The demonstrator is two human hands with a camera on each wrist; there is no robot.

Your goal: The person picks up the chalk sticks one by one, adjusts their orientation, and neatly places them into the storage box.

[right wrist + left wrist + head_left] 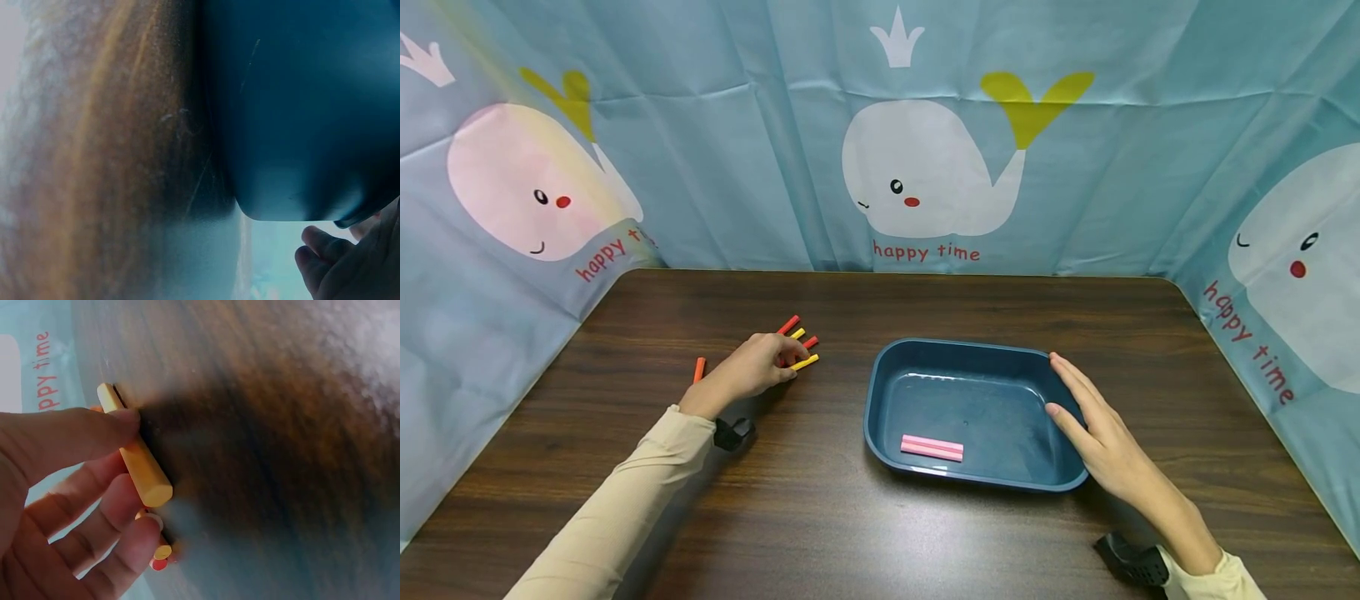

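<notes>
My left hand (758, 364) is over the left part of the table, pinching a six-sided yellow stick (149, 472) between thumb and fingers. Around its fingertips lie a red stick (789, 324), a second yellow stick (798, 333) and another red stick (810, 342), each partly hidden by the hand. On the right, my right hand (1108, 446) rests at the right rim of a dark blue plastic box (970, 408). Its fingers are extended, with the thumb reaching over the edge. Inside the box, pink sticks (932, 447) lie side by side near the front left.
Near the left wrist, an orange stick (700, 368) lies partly behind the forearm. The brown wood-grain table (805, 517) ends at the back against a blue curtain (715, 183) printed with whales. Both wrists wear black camera bands.
</notes>
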